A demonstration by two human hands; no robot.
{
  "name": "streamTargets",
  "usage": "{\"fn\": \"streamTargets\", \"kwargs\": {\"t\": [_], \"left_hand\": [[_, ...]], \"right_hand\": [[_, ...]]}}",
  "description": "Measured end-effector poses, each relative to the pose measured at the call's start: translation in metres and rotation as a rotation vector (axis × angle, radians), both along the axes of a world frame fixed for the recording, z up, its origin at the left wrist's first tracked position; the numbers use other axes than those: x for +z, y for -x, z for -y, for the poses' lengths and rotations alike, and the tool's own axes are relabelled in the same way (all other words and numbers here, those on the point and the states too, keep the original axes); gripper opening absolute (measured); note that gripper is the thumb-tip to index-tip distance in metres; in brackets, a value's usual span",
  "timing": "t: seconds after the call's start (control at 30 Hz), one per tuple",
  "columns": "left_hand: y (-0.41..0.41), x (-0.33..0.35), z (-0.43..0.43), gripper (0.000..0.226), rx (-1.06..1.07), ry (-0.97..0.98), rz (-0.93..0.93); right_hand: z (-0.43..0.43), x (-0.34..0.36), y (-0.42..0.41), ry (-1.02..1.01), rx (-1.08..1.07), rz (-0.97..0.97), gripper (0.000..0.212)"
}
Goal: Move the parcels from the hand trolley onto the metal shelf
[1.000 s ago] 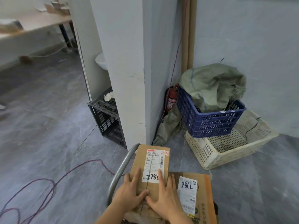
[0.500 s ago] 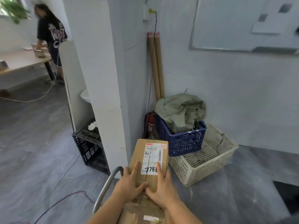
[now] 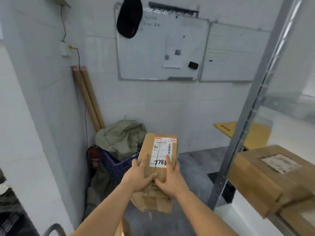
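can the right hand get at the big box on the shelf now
Probably not: the right hand and left hand both grip the parcel, and the shelf post stands between it and that box.

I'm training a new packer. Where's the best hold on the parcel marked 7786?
Probably by the two long sides of the parcel, one hand from each side, as the left hand and right hand hold it now, thumbs on top. It is long and narrow, and its near end looks crumpled, so gripping nearer mid-length, on the firmer part, may steady it.
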State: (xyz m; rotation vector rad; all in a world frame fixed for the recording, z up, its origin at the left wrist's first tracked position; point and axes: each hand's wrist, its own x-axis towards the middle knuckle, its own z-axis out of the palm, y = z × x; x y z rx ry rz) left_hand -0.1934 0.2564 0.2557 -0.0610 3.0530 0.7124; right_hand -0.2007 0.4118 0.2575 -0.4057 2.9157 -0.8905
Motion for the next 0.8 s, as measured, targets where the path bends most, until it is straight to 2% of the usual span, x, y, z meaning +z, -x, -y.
{"fn": "streamTargets", "kwargs": {"t": [0.27,0.5,0.67,0.8], "left_hand": [[0.013,0.034,-0.093,0.088,-0.368,0.075,0.020],[-0.014,0.053,-0.174,0.087,-0.658,0.049,-0.028],[-0.038,0.053,-0.211,0.082,-0.778,0.040,0.029],[-0.051,0.052,-0.219,0.079,-0.774,0.026,0.024]], "right_hand": [[-0.088,0.029,-0.045,0.012,-0.356,-0.001,0.087],[-0.151,0.043,-0.115,0.043,-0.656,-0.011,0.086],[-0.170,0.039,-0.157,0.148,-0.815,0.018,0.085],[-0.175,0.042,-0.169,0.129,-0.840,0.023,0.083]]}}
